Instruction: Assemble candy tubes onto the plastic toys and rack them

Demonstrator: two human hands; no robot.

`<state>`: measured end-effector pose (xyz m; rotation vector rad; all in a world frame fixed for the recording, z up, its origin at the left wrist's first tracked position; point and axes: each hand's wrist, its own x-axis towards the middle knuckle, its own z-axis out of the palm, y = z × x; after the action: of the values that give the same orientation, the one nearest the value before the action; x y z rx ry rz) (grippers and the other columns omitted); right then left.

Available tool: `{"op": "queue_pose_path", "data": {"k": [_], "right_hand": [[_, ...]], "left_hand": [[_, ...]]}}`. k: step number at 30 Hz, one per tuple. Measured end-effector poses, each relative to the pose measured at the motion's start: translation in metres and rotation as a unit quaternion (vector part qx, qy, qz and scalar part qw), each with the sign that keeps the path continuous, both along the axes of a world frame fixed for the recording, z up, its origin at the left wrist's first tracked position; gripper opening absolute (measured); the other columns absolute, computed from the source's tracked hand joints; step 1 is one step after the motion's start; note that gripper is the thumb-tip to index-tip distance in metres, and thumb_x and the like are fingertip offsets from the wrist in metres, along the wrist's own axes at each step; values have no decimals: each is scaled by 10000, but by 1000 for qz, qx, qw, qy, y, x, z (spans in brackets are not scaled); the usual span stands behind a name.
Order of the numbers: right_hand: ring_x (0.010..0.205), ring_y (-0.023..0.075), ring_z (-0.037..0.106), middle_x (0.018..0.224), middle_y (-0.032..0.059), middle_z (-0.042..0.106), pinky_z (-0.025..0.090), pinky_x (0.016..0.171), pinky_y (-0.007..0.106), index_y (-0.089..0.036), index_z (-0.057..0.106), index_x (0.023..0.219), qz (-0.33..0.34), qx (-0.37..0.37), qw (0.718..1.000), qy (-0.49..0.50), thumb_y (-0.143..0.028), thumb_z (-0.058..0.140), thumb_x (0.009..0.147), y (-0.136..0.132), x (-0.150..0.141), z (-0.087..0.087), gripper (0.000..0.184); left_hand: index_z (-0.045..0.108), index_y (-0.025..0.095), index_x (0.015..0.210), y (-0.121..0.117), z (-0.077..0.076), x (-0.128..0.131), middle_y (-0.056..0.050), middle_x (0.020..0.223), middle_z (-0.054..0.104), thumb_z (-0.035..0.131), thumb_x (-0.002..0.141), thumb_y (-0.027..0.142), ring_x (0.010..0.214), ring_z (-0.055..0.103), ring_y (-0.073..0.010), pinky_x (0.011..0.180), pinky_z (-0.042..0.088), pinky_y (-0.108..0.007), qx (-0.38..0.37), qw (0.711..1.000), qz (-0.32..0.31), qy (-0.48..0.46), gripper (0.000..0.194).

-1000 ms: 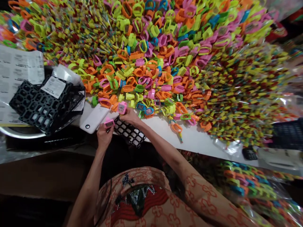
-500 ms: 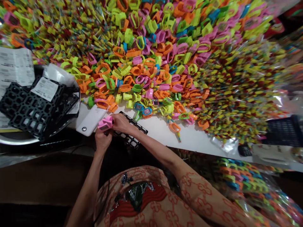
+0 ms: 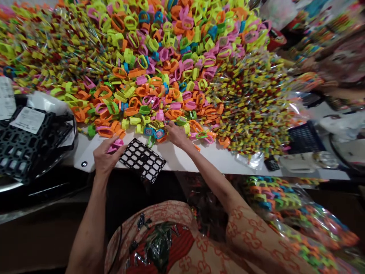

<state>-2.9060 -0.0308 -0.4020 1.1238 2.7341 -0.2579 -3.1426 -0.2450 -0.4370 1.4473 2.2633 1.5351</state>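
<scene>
My left hand (image 3: 105,155) is closed around a pink plastic toy watch (image 3: 116,145), partly covered by the fingers. Beside it a black plastic grid tray (image 3: 143,160) lies over the table edge. My right hand (image 3: 177,136) reaches to the front of the pile of toy watches (image 3: 171,82), its fingers bunched and pointing down. Whatever those fingertips pinch, if anything, is hidden. Just left of them lie blue toy watches (image 3: 158,134) with printed faces.
A white flat device (image 3: 87,156) lies left of my left hand. Further left, a metal basin (image 3: 75,133) holds black grid trays (image 3: 21,148) and papers. Yellow-red wrapped small pieces (image 3: 253,102) are heaped at right, near a dark blue basket (image 3: 303,139). Filled clear bags (image 3: 285,205) sit below.
My hands have parted: the left keeps the pink toy watch, while the right has left it and moved right to the pile. The view has turned right, and the grid tray shows more fully.
</scene>
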Motion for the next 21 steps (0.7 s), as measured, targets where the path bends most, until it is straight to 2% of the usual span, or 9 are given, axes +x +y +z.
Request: {"op": "queue_pose_path", "data": {"k": [5, 9, 13, 15, 18, 21], "right_hand": [[1117, 280, 653, 1432, 196, 554, 495, 827, 358, -146, 586, 1390, 38, 25, 999, -23, -83, 311, 998, -1, -14, 3, 484], [1122, 285, 650, 1429, 193, 561, 480, 816, 352, -138, 669, 1278, 66, 11, 997, -29, -85, 333, 983, 2, -15, 9, 450], [1148, 294, 628, 1377, 170, 613, 467, 845, 345, -149, 573, 1415, 29, 0, 998, 55, -120, 429, 935, -1, -8, 2, 502], [1093, 293, 634, 1271, 157, 667, 462, 845, 344, -146, 613, 1325, 2, -23, 993, 120, -184, 475, 929, -6, -8, -4, 421], [894, 240, 633, 999, 94, 703, 451, 778, 314, -157, 649, 1074, -25, -123, 958, 257, -237, 538, 879, -19, -20, -14, 239], [704, 157, 554, 783, -7, 615, 416, 661, 255, -185, 586, 885, -75, -295, 870, 387, -250, 609, 762, -41, -42, -24, 141]], "left_hand": [[777, 201, 1024, 1, 1, 11, -69, 1021, 781, 818, 791, 503, 955, 739, -225, 938, 619, -387, 10, 1000, 19, -9, 384], [794, 205, 1066, 2, 0, 16, -41, 940, 781, 849, 723, 541, 797, 720, -190, 768, 642, -333, -9, 995, 52, -82, 483], [772, 173, 1212, 1, 0, 18, -101, 1077, 778, 742, 804, 657, 850, 724, -194, 673, 622, -286, -2, 985, 8, -175, 634], [765, 161, 1228, -2, -1, 20, -125, 1108, 778, 651, 861, 711, 894, 735, -204, 688, 622, -287, 13, 972, -16, -235, 671], [748, 163, 1270, -4, -2, 20, -122, 1092, 781, 669, 843, 714, 930, 740, -212, 766, 620, -309, 41, 958, -19, -282, 701], [773, 188, 1220, -3, -1, 20, -81, 1081, 765, 841, 717, 570, 964, 717, -205, 849, 591, -310, 15, 976, -12, -218, 636]]}}
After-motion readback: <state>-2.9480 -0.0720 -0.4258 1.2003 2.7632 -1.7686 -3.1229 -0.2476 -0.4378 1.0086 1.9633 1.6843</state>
